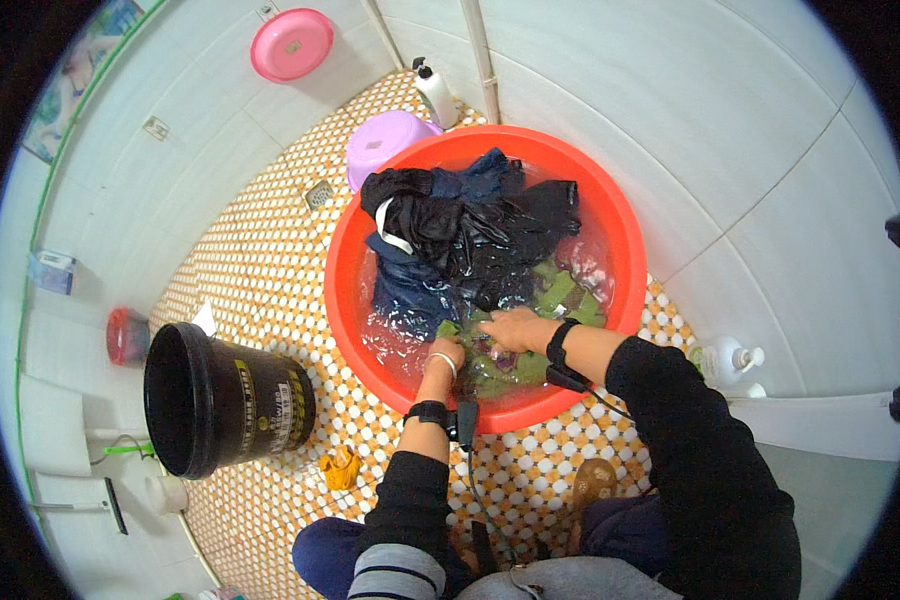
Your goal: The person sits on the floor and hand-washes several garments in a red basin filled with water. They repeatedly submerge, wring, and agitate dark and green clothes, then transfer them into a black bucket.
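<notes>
A large red plastic basin (pixel 336 300) full of water and wet clothes stands on the tiled floor before me. My left hand (pixel 445 355) is closed on a bunched bit of green cloth (pixel 448 328) near the basin's lower middle. To its right my right hand (pixel 516 330) lies with fingers spread at the water's surface, over the wet green garment (pixel 529 367); whether it grips any cloth cannot be told. Dark blue cloth (pixel 409 289) lies left of and above my hands. Black clothes (pixel 487 232) with a white band (pixel 388 229) are heaped in the far part of the basin.
A black bucket (pixel 255 405) lies on its side at left, near an orange cloth (pixel 340 468). Behind the basin are a purple basin (pixel 386 142) and a white pump bottle (pixel 436 97). Another pump bottle (pixel 720 361) is at right. A floor drain (pixel 319 195) shows at left.
</notes>
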`<action>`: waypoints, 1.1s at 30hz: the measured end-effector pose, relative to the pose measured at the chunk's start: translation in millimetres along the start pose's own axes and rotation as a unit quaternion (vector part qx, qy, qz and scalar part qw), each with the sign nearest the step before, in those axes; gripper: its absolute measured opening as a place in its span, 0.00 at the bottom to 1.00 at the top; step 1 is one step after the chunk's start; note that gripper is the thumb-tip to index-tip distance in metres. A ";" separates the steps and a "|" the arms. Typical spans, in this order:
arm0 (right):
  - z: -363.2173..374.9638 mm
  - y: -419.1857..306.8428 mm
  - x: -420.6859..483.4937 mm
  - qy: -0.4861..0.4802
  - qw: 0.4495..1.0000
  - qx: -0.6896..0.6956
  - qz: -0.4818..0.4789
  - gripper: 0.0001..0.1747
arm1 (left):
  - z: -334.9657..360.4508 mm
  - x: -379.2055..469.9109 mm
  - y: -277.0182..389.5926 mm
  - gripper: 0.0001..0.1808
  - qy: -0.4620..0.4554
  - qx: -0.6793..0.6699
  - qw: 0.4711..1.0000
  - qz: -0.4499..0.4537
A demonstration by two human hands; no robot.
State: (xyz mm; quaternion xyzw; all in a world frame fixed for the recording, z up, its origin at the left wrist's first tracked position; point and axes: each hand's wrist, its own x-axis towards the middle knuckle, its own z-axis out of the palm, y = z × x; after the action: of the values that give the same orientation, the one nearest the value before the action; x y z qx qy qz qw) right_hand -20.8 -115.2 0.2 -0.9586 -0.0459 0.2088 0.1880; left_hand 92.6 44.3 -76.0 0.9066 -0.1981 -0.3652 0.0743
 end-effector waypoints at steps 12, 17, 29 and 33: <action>-22.3 -43.6 39.9 0.313 0.831 0.445 0.117 0.20 | -39.3 -47.9 11.5 0.33 -0.150 -0.771 0.618 0.027; -48.1 -101.2 19.4 0.424 0.821 0.380 -0.040 0.15 | -45.9 -41.6 7.0 0.34 -0.103 -0.780 0.615 0.040; -92.3 -32.3 12.0 0.366 0.916 0.163 0.011 0.19 | -77.9 -85.7 54.5 0.20 0.083 -0.595 0.778 0.183; -124.1 -53.1 15.6 0.284 0.883 0.360 -0.100 0.12 | -99.3 -101.6 42.3 0.32 -0.003 -0.483 0.825 0.294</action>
State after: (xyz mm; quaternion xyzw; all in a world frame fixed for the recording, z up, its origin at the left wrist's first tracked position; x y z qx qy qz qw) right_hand 44.8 -105.8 119.0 -0.8338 -0.0080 -0.0900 0.5447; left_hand 81.8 46.9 71.8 0.6522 -0.2534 -0.3781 0.6061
